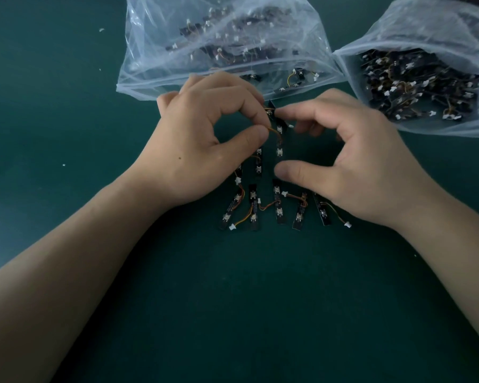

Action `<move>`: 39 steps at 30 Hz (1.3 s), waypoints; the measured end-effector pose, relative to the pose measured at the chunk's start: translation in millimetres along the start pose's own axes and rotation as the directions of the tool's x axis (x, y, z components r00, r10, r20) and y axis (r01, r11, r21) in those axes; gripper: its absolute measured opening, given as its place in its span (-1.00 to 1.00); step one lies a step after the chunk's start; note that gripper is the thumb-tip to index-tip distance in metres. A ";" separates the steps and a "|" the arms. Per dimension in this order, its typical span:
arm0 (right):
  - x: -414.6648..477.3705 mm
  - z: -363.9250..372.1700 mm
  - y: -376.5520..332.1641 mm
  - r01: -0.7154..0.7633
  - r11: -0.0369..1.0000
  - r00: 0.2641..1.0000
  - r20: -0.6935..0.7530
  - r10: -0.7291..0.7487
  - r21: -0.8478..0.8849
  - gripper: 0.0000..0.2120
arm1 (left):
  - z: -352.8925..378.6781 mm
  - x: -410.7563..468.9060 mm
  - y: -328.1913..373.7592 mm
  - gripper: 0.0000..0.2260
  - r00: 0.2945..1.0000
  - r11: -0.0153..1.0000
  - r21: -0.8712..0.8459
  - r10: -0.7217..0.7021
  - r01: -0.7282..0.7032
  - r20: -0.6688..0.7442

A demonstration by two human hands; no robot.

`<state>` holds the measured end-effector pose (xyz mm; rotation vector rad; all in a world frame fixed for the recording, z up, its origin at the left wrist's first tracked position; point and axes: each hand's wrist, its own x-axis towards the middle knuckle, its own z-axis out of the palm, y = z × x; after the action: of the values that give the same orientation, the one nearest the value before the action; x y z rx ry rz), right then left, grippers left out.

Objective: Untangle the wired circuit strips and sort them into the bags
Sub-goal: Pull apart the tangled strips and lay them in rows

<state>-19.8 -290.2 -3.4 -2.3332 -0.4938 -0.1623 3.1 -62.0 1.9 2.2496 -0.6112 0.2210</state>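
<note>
Left hand [205,139] pinches wire [275,132], right hand [357,161] pinches strip [279,145] end to end, just beside bag [155,88]; more strips [278,208] farther from bag. Strips look light, stiff, wires snaggy: grip board edges, not wire

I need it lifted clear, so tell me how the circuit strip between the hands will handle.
The circuit strip looks flat and straight, so probably stiff and light. Its orange wire, pinched by the left hand, curves loosely: likely floppy, and it may snag the other strips lying below.
</note>
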 end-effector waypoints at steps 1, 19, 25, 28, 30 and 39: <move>-0.1 0.4 -0.7 -0.003 1.000 1.000 0.002 0.003 -0.005 -0.43 | 0.4 -0.1 0.1 -0.95 1.000 1.000 0.011 -0.002 0.002 0.003; -1.9 0.6 0.5 -0.001 1.000 1.000 -0.021 0.000 -0.011 -0.43 | 3.1 -0.6 0.9 -0.95 0.999 0.994 0.104 -0.010 0.014 -0.032; -3.7 3.2 5.5 -0.038 0.985 0.982 -0.174 0.068 0.169 -0.71 | 2.5 -1.0 0.6 -0.93 1.000 0.994 0.105 -0.009 0.008 0.013; -2.8 3.3 6.0 -0.041 0.971 0.969 -0.227 0.096 0.236 -0.81 | 2.9 -1.1 1.0 -0.94 0.999 0.994 0.108 -0.012 0.008 0.032; -2.7 3.9 5.6 -0.037 0.968 0.966 -0.240 0.098 0.248 -0.81 | 2.6 -0.6 1.2 -0.94 0.999 0.994 0.109 -0.019 0.015 0.038; -3.7 2.9 5.5 -0.022 0.967 0.968 -0.238 0.084 0.252 -0.68 | 5.3 0.3 1.9 -0.92 0.995 0.985 0.168 -0.051 0.036 0.082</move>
<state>-21.1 -292.9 -10.0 -2.0441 -0.3066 -0.3413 2.2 -67.1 -0.4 2.4411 -0.6072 0.1588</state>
